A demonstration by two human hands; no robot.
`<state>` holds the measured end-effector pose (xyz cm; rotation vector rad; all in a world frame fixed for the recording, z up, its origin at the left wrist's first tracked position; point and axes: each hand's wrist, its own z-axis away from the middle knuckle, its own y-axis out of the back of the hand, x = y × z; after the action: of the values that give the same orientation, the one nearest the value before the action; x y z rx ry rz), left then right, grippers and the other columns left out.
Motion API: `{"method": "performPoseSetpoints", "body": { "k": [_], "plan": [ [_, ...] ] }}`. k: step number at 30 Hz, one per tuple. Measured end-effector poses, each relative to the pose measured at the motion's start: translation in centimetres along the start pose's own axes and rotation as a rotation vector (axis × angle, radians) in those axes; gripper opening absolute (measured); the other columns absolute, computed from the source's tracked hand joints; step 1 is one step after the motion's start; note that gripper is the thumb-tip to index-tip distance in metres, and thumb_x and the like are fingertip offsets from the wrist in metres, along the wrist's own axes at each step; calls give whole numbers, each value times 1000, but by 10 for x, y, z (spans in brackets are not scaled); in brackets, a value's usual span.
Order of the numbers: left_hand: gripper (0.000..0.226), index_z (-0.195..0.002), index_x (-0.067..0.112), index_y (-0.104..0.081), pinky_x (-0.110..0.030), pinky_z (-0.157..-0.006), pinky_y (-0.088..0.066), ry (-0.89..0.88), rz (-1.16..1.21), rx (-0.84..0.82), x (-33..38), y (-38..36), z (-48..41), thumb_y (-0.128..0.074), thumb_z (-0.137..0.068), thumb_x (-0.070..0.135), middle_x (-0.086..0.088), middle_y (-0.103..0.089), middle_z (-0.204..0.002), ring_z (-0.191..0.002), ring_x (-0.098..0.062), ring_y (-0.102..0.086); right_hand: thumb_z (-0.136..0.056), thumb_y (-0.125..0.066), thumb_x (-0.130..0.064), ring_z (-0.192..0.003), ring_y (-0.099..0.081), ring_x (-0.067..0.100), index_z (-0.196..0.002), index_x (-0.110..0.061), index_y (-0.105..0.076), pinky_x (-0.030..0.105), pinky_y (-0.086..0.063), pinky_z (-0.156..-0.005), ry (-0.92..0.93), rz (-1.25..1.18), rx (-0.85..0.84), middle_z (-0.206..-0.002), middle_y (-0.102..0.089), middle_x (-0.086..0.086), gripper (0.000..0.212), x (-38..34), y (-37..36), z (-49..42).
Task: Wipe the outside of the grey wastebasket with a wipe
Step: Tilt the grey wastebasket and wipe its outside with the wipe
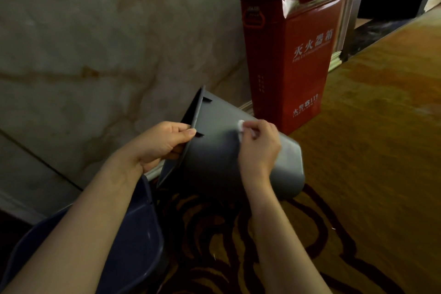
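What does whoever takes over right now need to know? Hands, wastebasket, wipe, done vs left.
Left hand: grip on the rim of the grey wastebasket, holding it tipped on its side above the carpet, opening toward the wall.
Right hand: pressing the white wipe against the upper outer wall, mid-body.
Nearby: red fire extinguisher box behind, blue bin at lower left.
Done: cannot tell how much is wiped.
Left: probably the remaining sides and base.

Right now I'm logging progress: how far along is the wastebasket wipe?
Midway, apparently. Done: the wastebasket is tipped sideways, the left hand gripping its rim. In hand: the right hand presses the wipe to its side. Left: the underside; cleaned areas cannot be told.
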<state>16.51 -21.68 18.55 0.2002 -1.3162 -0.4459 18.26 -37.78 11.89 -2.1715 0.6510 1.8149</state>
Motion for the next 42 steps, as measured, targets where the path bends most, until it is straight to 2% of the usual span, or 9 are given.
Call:
{"method": "performPoseSetpoints", "body": {
  "k": [4,7,12,20,24,27,33,37,42],
  "plan": [
    [23,-87,5,-63,-29,-62,-35,-2,-29,4,4,-7,-1,-45,-92,19,-17,-47,-91,-81,-28,-41,-82,-62,-1,-87,-54,12,-85,-10,-69,11,-37,-72,161,-112,-177,-89,-59,0,11,-30,-16,29],
    [24,-83,10,-66,-25,-62,-48,-6,-17,4,3,-8,0,-46,-92,18,-18,-59,-83,-72,-25,-57,-83,-64,-2,-86,-53,8,-86,-6,-71,7,-38,-73,190,-167,-188,-87,-58,-3,9,-26,-8,32],
    [24,-82,11,-69,-21,-60,-54,6,0,-25,-1,1,0,-48,-89,19,-7,-71,-75,-65,-10,-66,-84,-63,-4,-90,-55,12,-88,-9,-70,19,-44,-80,264,-99,-246,-90,-60,0,9,-18,-6,35],
    [22,-91,10,-68,-20,-58,-55,50,55,-35,-9,14,5,-46,-89,16,-2,-75,-73,-63,-9,-69,-87,-60,-10,-96,-56,13,-94,-11,-68,23,-42,-81,-188,146,90,-98,-58,-3,10,64,30,-13],
    [33,-103,11,-66,-27,-68,-53,67,52,-100,-7,16,6,-56,-75,25,-13,-69,-97,-82,-22,-64,-87,-61,-10,-94,-54,14,-91,-11,-67,26,-42,-80,-256,164,153,-96,-54,-4,7,83,44,-22],
    [45,-116,22,-59,-28,-66,-56,105,134,-186,-4,18,5,-60,-71,27,-7,-71,-100,-81,-19,-68,-87,-61,-9,-90,-52,12,-89,-11,-67,26,-42,-78,-244,169,163,-93,-53,-5,6,85,46,-16],
    [26,-96,11,-63,-21,-52,-55,24,401,70,13,6,-12,-39,-95,20,1,-76,-71,-66,-10,-71,-87,-62,-9,-88,-53,13,-87,-10,-65,27,-45,-76,-153,176,172,-88,-50,-7,3,85,47,10],
    [24,-97,7,-62,-26,-56,-56,56,306,200,16,1,-17,-39,-95,14,-6,-72,-77,-69,-15,-70,-86,-62,-6,-92,-56,19,-88,-7,-65,30,-48,-78,-146,188,199,-92,-53,-3,4,86,48,24],
    [26,-79,11,-61,-17,-43,-52,-45,270,315,12,-15,-15,-40,-95,10,4,-70,-50,-48,-5,-66,-87,-60,-4,-97,-56,23,-92,-4,-64,30,-48,-78,-242,142,256,-100,-56,7,7,81,48,39]
  ]
}}
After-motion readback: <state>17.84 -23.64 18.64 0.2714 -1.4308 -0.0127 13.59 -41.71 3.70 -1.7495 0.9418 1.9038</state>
